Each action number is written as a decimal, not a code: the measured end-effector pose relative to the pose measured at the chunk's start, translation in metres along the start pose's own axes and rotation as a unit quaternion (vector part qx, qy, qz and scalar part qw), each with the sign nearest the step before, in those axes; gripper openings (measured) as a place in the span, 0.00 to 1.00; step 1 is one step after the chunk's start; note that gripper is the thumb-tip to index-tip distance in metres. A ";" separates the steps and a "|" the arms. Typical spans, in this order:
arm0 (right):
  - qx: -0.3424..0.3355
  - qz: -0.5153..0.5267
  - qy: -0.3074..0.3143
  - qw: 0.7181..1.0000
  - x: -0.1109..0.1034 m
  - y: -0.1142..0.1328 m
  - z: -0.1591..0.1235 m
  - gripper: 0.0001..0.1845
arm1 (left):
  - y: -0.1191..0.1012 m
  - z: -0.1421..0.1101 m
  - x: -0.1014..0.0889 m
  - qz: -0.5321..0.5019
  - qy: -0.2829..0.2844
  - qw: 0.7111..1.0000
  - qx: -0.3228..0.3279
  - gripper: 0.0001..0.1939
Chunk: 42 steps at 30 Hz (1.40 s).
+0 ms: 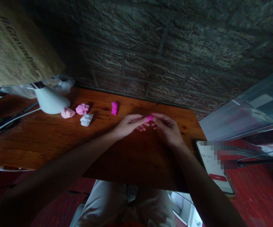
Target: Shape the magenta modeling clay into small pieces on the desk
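In the head view, the left hand [131,123] and right hand [168,126] together pinch a small pink lump [149,118] above the tabletop [136,151], while a pink strip [114,108] and three paler lumps [82,109] lie to their left.

Lampshade [20,47], upper left of frame: large dark lettering slanting down to the right, reads "GravurePrint", with what looks like "H." in front. Small print around it illegible. Touchscreen device [213,168], lower right: faint digits, maybe "00:04", can't confirm. Rest of screen unreadable, partly pixelated.
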State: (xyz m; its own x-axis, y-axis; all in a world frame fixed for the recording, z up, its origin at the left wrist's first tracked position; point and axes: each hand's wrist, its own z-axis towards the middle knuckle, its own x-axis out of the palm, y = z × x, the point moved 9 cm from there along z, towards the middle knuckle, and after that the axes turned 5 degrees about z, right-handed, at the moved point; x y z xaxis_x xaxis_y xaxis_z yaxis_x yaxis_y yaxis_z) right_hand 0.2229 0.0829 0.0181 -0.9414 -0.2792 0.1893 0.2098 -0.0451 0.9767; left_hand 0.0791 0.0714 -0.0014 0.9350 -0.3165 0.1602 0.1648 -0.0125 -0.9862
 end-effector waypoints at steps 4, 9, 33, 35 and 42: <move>0.009 0.015 -0.017 1.000 -0.004 0.001 0.000 0.18 | 0.011 0.001 -0.001 -0.057 -0.014 0.997 -0.048 0.26; 0.019 0.050 -0.017 0.998 -0.002 -0.002 0.001 0.18 | 0.011 0.001 -0.005 -0.051 -0.029 0.997 -0.057 0.29; 0.045 0.110 0.000 0.993 0.003 -0.008 0.003 0.19 | -0.014 -0.006 -0.006 0.079 -0.058 0.994 0.055 0.18; 0.045 0.111 0.000 0.993 0.002 -0.008 0.003 0.19 | -0.015 -0.006 -0.007 0.080 -0.061 0.993 0.062 0.19; 0.026 0.098 0.012 0.995 0.004 -0.007 0.004 0.16 | -0.016 -0.005 -0.009 0.095 -0.071 0.990 0.072 0.20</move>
State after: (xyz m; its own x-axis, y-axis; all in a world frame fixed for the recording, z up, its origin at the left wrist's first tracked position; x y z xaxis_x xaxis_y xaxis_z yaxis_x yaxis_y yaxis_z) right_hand 0.2165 0.0861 0.0130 -0.8774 -0.3006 0.3740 0.3733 0.0620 0.9256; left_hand 0.0666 0.0693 0.0125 0.9866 -0.1626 -0.0138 0.0149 0.1736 -0.9847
